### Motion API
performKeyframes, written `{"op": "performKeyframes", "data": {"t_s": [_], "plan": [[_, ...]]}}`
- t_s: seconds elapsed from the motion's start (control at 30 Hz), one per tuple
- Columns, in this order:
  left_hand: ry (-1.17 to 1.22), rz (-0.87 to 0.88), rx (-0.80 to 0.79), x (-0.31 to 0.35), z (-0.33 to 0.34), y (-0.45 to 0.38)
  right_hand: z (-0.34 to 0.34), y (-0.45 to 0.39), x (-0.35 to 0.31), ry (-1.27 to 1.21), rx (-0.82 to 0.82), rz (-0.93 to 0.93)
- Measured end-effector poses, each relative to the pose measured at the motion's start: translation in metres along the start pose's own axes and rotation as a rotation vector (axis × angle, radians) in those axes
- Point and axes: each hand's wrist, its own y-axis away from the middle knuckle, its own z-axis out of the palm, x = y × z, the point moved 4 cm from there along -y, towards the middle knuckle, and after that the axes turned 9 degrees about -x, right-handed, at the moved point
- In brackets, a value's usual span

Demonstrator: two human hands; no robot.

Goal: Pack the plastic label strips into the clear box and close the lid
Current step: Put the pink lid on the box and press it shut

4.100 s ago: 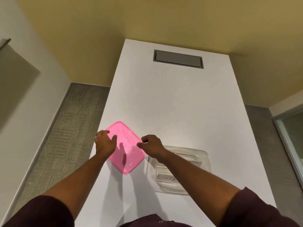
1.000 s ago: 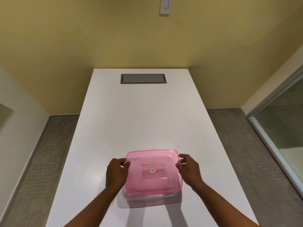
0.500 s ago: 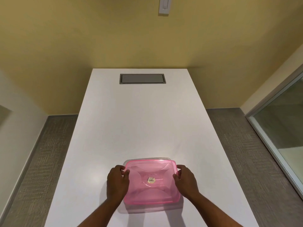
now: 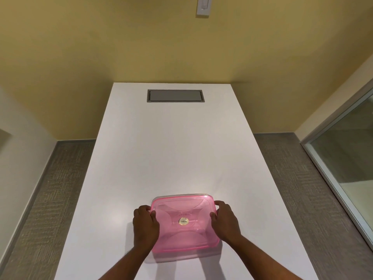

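Note:
A translucent pink lid (image 4: 184,222) with a small round sticker in its middle lies flat on top of the clear box (image 4: 181,254), whose rim shows only as a thin edge at the back and front. My left hand (image 4: 145,226) grips the lid's left edge, thumb on top. My right hand (image 4: 224,221) grips the right edge the same way. The label strips are hidden under the lid.
The box sits near the front of a long white table (image 4: 173,154). A grey recessed hatch (image 4: 175,96) is set into the table's far end. Carpeted floor runs along both sides, and a glass partition (image 4: 351,158) stands at the right.
The lid, held tilted above the box a second ago, has come down flat onto it. Both hands stayed on its side edges and lowered with it.

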Motion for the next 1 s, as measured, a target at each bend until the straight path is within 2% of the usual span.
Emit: {"op": "performKeyframes", "data": {"t_s": [0.23, 0.4, 0.63, 0.8, 1.0], "plan": [[0.009, 0.018, -0.003, -0.002, 0.003, 0.003, 0.010, 0.004, -0.007, 0.115, 0.026, 0.008], [-0.040, 0.070, -0.093, -0.009, 0.003, 0.005, 0.009, 0.003, -0.007, 0.097, 0.003, -0.001], [-0.058, 0.038, -0.162, -0.004, 0.004, -0.008, 0.003, -0.003, -0.009, 0.056, -0.024, 0.074], [-0.040, -0.048, -0.239, 0.006, 0.002, -0.027, -0.005, -0.013, -0.017, 0.033, -0.076, 0.127], [-0.002, -0.044, -0.347, 0.010, -0.001, -0.039, -0.009, -0.017, -0.013, -0.036, -0.094, 0.159]]}}
